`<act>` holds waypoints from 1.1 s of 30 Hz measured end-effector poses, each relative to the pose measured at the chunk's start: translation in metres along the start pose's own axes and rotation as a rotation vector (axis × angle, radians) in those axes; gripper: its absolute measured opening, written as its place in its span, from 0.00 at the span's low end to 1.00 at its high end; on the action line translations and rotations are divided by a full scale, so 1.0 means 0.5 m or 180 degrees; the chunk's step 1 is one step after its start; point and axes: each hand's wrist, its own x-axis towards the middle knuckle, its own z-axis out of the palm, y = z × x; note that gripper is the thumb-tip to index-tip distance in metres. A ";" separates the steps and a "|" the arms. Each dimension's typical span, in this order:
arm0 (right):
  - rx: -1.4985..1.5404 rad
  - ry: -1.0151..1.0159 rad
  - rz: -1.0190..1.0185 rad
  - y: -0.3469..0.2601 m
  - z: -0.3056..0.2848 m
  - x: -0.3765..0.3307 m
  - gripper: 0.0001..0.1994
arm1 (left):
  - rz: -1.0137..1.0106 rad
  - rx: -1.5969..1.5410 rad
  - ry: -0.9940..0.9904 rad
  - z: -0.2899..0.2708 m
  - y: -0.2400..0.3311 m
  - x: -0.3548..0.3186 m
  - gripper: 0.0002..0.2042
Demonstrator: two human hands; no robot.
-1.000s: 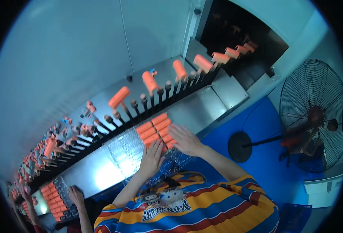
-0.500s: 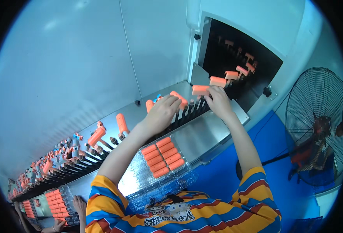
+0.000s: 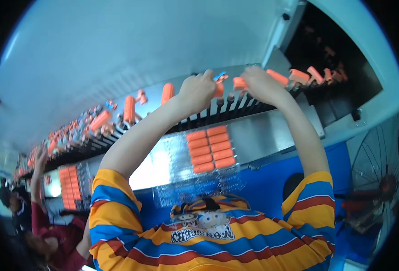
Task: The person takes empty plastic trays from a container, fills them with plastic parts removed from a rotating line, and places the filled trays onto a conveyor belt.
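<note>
A row of upright dark spindles carries orange half-round plastic pieces across the scene. My left hand (image 3: 197,93) is closed around one orange piece (image 3: 219,90), its fingers partly hiding it. Just to the right, my right hand (image 3: 263,86) has its fingers closed on the end of another orange piece (image 3: 239,84). A small blue bit (image 3: 220,77) shows between the two hands. Below my hands, a clear plastic tray (image 3: 181,151) bears two columns of orange pieces (image 3: 202,150).
More orange pieces (image 3: 129,109) stand on spindles leftward; others run right into a dark opening (image 3: 344,54) in the pale wall. A metal ledge (image 3: 271,131) fronts the row. A co-worker (image 3: 66,239) reaches toward the row at left, near another filled tray (image 3: 69,187). A fan (image 3: 387,185) stands at right.
The view has swung, so the row and tray sit higher and the fan lower. Both my hands remain at the spindles. The co-worker's raised arm has come into sight at left.
</note>
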 end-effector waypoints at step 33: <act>0.0586 0.0385 -0.0506 0.026 0.328 -0.199 0.19 | -0.1066 -0.0283 0.1018 0.352 0.217 -0.064 0.21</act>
